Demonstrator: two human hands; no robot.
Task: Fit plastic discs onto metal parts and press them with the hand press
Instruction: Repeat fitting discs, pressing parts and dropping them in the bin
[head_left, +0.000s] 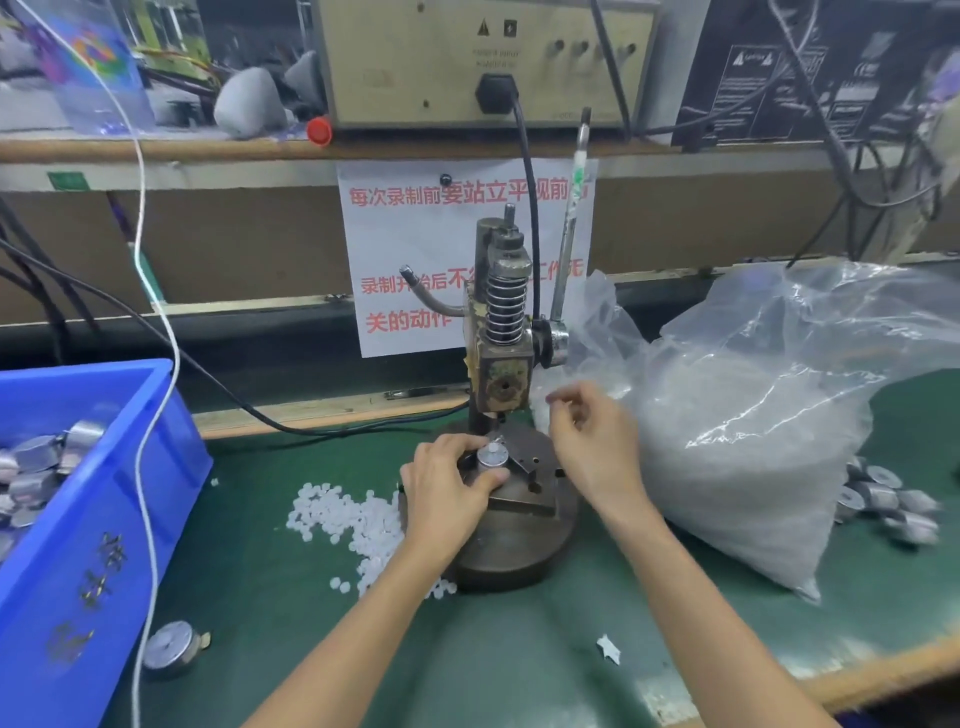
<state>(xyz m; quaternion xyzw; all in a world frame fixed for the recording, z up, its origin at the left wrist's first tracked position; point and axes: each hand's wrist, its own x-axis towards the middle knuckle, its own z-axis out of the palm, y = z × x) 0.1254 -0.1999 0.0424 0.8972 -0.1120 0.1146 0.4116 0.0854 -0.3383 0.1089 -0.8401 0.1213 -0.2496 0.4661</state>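
Mid-bench (291, 613), L hand (447, 488) grips part (491, 458), R (592, 436) unclear

Two bare arms in from the bottom edge: the left forearm (353, 623) angles up to the right, the right forearm (706, 623) up to the left, closing on each other. The left hand (449, 488) lies palm-down, its fingers (467, 446) and thumb curled round a small metal part (491, 457). The right hand (592, 441) hovers just beside it, a little higher, fingers loosely curled, thumb and forefinger tips close together. It's blurred, so can't tell if they pinch anything.
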